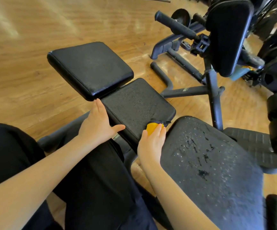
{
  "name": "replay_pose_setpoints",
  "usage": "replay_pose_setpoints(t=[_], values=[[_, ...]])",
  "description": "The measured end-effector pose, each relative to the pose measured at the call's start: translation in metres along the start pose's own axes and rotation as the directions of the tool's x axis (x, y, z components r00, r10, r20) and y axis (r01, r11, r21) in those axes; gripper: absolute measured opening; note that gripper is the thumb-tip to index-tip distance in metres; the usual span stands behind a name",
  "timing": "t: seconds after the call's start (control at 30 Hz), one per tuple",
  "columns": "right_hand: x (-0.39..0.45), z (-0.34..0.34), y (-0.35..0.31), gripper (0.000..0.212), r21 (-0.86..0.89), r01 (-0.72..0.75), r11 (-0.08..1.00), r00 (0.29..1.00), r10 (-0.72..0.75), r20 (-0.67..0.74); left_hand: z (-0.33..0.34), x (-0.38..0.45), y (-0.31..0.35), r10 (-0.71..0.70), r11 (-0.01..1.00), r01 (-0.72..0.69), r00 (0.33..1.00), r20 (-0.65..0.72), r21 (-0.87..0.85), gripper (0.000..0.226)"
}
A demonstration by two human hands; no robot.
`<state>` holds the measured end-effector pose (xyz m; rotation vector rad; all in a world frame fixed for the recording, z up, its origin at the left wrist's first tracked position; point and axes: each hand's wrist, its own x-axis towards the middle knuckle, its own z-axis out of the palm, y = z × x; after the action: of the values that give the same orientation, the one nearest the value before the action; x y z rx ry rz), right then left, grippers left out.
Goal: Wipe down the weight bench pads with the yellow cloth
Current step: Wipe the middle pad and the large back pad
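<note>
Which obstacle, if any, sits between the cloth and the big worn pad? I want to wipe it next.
Nothing visible. The right hand holds the cloth on the middle pad, beside the worn pad; only a narrow gap separates them.

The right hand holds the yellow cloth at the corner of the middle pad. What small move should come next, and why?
Probably sweep the right hand with the yellow cloth across the middle pad toward its far edge. The cloth sits only at the near corner, most of the pad looks dull and speckled, and the left hand rests on the pad's other edge, as if to steady it.
</note>
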<state>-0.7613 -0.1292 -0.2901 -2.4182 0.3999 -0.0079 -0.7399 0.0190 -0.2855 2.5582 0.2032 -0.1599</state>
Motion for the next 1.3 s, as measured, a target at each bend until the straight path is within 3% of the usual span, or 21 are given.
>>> replay_pose_setpoints(t=[0.2,0.3,0.43,0.6,0.7,0.8,0.9,1.0,1.13,1.3], values=[[-0.008,-0.014,0.005,0.063,0.007,0.106,0.994,0.982,-0.106,0.155,-0.002,0.000,-0.005,0.019,1.000,-0.019,1.000,-0.006,-0.017,0.115],[-0.008,-0.022,0.010,0.062,-0.171,0.221,0.960,0.958,-0.180,0.225,-0.003,0.000,-0.010,0.052,0.999,-0.052,0.999,0.000,-0.008,0.112],[-0.014,-0.007,-0.005,0.061,-0.366,0.300,0.881,0.950,-0.241,0.199,-0.006,0.002,-0.016,0.081,0.996,-0.080,0.996,0.034,-0.031,0.118],[-0.020,0.014,-0.029,0.061,-0.356,0.565,0.744,0.820,-0.460,0.340,-0.013,0.002,-0.025,0.119,0.993,-0.119,0.989,0.093,-0.006,0.122],[-0.011,-0.001,-0.015,0.065,-0.372,0.644,0.669,0.763,-0.523,0.380,-0.020,0.002,-0.032,0.202,0.976,-0.201,0.979,-0.009,0.082,0.102],[-0.010,-0.014,0.005,0.067,-0.429,0.645,0.632,0.763,-0.564,0.317,-0.030,0.009,-0.034,0.265,0.949,-0.225,0.950,-0.166,0.223,0.093],[-0.006,0.001,-0.007,0.065,-0.415,0.650,0.636,0.759,-0.568,0.319,-0.036,0.024,-0.046,0.169,0.939,-0.139,0.983,-0.072,0.313,0.114],[0.008,0.027,-0.043,0.064,-0.388,0.663,0.640,0.748,-0.578,0.326,-0.030,0.030,-0.050,0.118,0.951,-0.104,0.992,-0.032,0.291,0.127],[0.021,0.048,-0.073,0.070,-0.390,0.692,0.607,0.722,-0.591,0.361,-0.028,0.030,-0.048,0.113,0.959,-0.095,0.992,-0.051,0.266,0.129],[0.010,0.023,-0.033,0.066,-0.391,0.706,0.590,0.708,-0.606,0.363,-0.032,0.029,-0.055,0.141,0.959,-0.135,0.990,-0.006,0.249,0.124]])
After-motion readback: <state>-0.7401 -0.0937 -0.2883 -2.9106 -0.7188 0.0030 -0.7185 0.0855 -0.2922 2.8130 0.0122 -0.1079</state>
